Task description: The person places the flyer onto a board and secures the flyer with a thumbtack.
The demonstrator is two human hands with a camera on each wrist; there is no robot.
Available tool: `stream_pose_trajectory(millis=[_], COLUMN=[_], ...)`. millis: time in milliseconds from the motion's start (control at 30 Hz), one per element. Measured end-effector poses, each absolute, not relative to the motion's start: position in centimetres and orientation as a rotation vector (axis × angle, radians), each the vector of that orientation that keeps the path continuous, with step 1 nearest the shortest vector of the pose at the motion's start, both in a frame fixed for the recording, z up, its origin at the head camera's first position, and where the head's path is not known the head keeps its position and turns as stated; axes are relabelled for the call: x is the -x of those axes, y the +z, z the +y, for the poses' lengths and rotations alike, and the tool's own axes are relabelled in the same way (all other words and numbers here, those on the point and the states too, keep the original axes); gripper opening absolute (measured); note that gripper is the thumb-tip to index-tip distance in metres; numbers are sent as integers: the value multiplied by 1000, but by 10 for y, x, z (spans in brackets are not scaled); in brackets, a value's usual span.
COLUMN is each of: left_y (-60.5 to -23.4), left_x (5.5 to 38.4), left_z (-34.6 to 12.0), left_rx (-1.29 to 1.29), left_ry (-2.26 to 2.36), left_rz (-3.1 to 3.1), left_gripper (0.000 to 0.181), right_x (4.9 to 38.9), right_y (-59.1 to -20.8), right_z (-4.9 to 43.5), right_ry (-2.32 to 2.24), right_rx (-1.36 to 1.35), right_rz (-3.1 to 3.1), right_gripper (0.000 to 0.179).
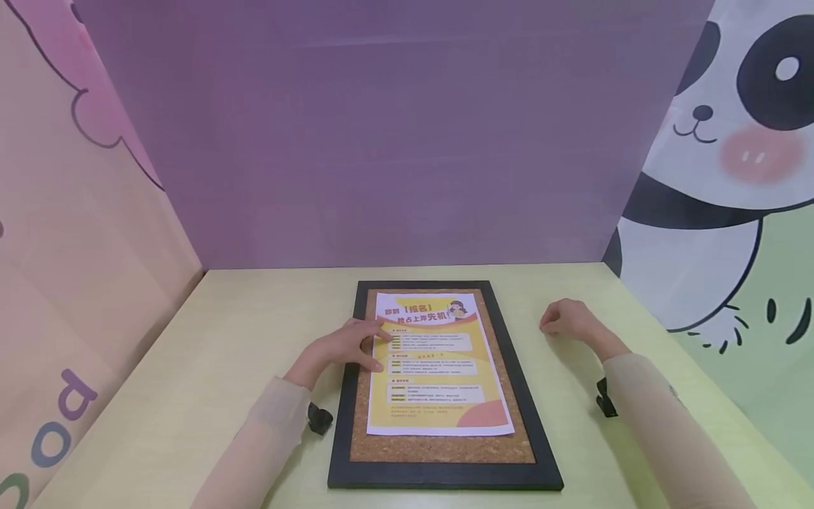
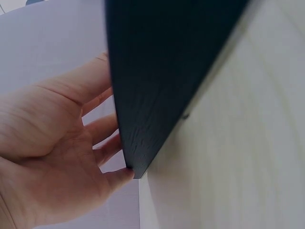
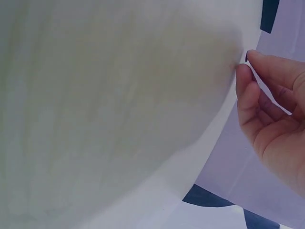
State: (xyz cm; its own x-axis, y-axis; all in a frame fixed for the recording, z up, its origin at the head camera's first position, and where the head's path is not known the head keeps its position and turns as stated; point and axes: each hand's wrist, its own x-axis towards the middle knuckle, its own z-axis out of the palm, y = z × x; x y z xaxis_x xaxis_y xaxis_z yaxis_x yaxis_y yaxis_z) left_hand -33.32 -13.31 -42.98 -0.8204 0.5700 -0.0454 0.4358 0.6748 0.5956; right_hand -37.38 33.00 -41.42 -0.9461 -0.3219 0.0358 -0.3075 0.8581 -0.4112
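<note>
A cork board (image 1: 439, 450) in a black frame (image 1: 445, 476) lies flat on the table, its long sides running away from me. On the cork is a yellow and white printed paper (image 1: 439, 367) with a cartoon figure near its top right corner. My left hand (image 1: 343, 346) reaches across the frame's left side, fingers spread, fingertips at the paper's left edge. From low down, the left wrist view has the left hand (image 2: 57, 138) beside the black frame edge (image 2: 147, 95). Right of the board, my right hand (image 1: 570, 322) pinches a tiny dark object (image 3: 247, 56) between thumb and fingertips, low over the table.
Pale wooden table (image 1: 254, 318) extends on both sides of the board. A purple panel (image 1: 394, 141) stands along the far edge. Printed walls flank the table, the right one with a panda picture (image 1: 731, 155). Each wrist carries a small black camera mount (image 1: 319, 418).
</note>
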Motion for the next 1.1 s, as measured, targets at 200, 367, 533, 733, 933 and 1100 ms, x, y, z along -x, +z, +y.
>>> stream_pose_trajectory(millis=[200,367,533,733,933,1100], left_y=[-429,-428,-429,-429,-429,-429], left_x=[332,332,332,333,334,334], left_z=[-133,-133,-132,-132,-131,-131], left_rx=[-800,-808,-816,-811,-804,-813], left_ry=[882,871,842,845,852,851], left_rz=[2653,2664,2683,2671,2669,2670], left_gripper=[58,57,57,58,58,57], right_x=[371,371,369,370,371,371], right_y=[-408,-407,-403,-403,-404,-405], right_z=[326,320,311,301,288,279], right_ry=[-724,-874,-973,-1032,-1028,-1069], right_rx=[492,485,477,520,507,543], right_rz=[3012,2982,2918,2823,2833,2845], right_gripper=[6,15,24,25,25,25])
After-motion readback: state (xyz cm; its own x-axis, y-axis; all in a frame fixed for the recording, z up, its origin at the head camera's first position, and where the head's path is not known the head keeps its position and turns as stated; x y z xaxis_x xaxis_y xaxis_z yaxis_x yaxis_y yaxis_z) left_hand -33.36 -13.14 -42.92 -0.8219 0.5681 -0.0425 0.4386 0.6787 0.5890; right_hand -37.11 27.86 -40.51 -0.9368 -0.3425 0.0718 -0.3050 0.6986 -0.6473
